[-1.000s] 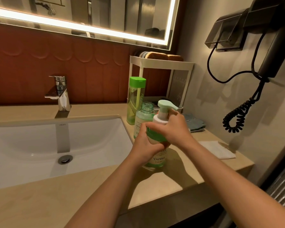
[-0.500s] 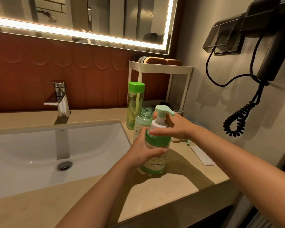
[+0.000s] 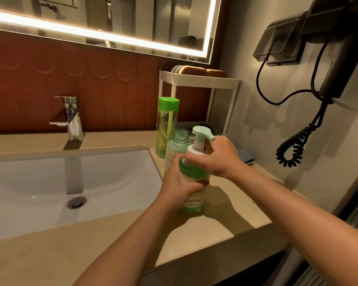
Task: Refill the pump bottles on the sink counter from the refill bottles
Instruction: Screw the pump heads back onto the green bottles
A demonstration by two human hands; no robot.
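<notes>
Left hand (image 3: pixel 177 186) wraps pump bottle (image 3: pixel 193 201) body; right hand (image 3: pixel 217 156) pinches white collar under pump head (image 3: pixel 202 134). Bottle upright on worktop (image 3: pixel 225 211), beside sink (image 3: pixel 91 182); uncapped refill bottle (image 3: pixel 175 146) just behind.

The pump bottle (image 3: pixel 193 203) carried the word "YAPING" on its lower label. The open bottle (image 3: pixel 175 150) behind it showed "FRESH" on its label. A small brand mark on the basin rim (image 3: pixel 73 158) was too small to read.

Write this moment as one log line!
left hand: holds pump bottle | right hand: grips its white collar | open bottle: behind, uncapped
</notes>
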